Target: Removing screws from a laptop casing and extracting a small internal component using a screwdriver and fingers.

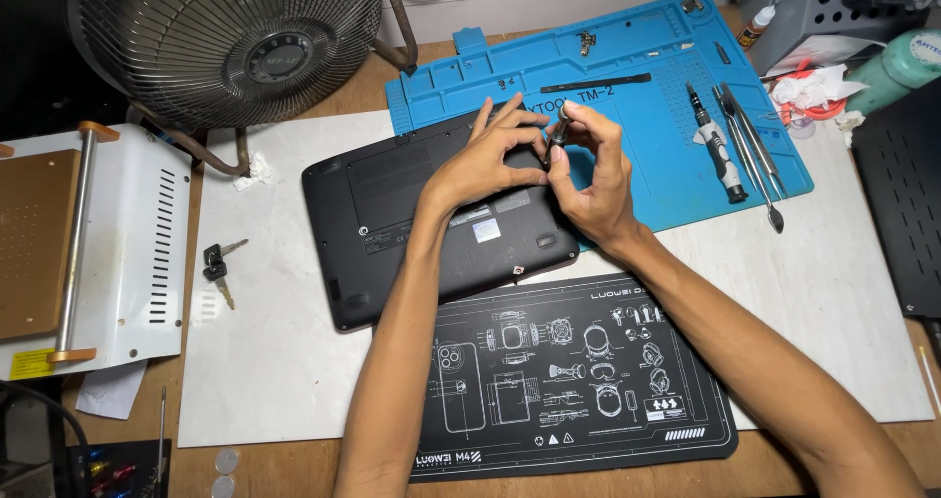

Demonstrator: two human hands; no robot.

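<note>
A wooden workbench is covered by a pale work sheet (294,361), with a blue repair mat (637,76) toward one o'clock and a black printed mat (578,371) at six o'clock. A black laptop (392,214) lies bottom-up near the centre, its far edge overlapping the blue mat and its near corner just beside the black mat.

Both hands meet above the laptop's upper right part. The right hand (598,170) is closed around a small dark screwdriver (560,130), held roughly upright with its tip pointing down at the laptop; whether the tip touches the case cannot be told. The left hand (485,160) sits just at nine o'clock of the tool, fingers curled and spread, its fingertips (534,121) touching or nearly touching the shaft; its grip is loose and narrow rather than clamped.

At three o'clock of the hands, on the blue mat, lie a second driver (716,145) and metal tweezers (753,150), side by side. A wire-guard fan (230,37) stands at eleven o'clock. A white machine with a wooden plate (88,243) sits at nine o'clock, and keys (218,268) lie between it and the laptop.
</note>
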